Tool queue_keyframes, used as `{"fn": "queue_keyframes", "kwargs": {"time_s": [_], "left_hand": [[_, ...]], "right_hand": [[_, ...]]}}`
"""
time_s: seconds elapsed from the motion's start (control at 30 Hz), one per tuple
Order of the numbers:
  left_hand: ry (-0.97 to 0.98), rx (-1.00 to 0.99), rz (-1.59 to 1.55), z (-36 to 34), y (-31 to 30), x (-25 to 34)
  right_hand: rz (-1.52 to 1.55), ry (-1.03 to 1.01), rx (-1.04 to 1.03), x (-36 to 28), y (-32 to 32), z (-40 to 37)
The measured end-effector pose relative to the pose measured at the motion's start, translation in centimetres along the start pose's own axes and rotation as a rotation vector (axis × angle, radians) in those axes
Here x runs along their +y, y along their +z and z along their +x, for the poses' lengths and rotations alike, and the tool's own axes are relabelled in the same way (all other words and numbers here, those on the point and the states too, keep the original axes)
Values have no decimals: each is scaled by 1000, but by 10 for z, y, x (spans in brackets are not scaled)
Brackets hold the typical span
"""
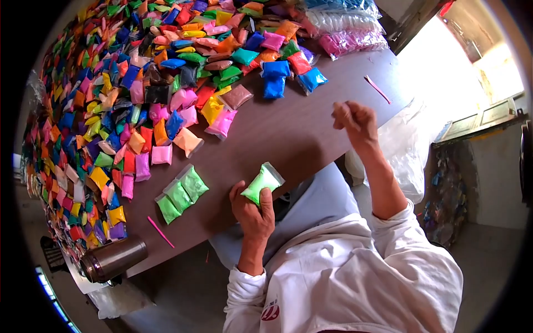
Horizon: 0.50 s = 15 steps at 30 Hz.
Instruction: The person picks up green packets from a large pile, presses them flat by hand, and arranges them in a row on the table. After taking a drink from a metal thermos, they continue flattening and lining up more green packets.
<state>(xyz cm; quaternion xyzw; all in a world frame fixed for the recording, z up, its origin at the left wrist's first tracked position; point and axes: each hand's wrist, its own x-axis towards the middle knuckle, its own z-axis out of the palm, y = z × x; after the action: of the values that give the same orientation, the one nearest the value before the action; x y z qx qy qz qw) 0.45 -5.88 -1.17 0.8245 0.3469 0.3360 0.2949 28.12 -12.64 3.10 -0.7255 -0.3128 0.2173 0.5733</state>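
Note:
A light green packet (263,182) in clear wrap is pinched between the thumb and fingers of my left hand (254,213), over the table's front edge. My right hand (356,119) is raised over the right part of the table, its fingers curled together; what they hold, if anything, is too small to make out. Several light green packets (179,196) lie side by side on the table, left of my left hand. Two blue packets (273,83) and another blue one (312,80) lie beyond my hands.
A big heap of coloured packets (161,89) covers the table's (250,127) far and left parts. Bagged stacks (352,41) stand at the back. Pink sticks (161,232) (377,89) lie left and right. A metal flask (114,258) lies at the left corner; a plastic bag (402,147) hangs at right.

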Motion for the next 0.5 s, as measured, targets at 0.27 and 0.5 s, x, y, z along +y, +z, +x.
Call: {"fn": "queue_keyframes", "kwargs": {"time_s": [0.27, 0.5], "left_hand": [[79, 134, 25, 7, 1, 9], [81, 165, -9, 2, 4, -3]], "right_hand": [[-64, -218, -642, -17, 63, -43], [350, 149, -724, -25, 99, -59]]}}
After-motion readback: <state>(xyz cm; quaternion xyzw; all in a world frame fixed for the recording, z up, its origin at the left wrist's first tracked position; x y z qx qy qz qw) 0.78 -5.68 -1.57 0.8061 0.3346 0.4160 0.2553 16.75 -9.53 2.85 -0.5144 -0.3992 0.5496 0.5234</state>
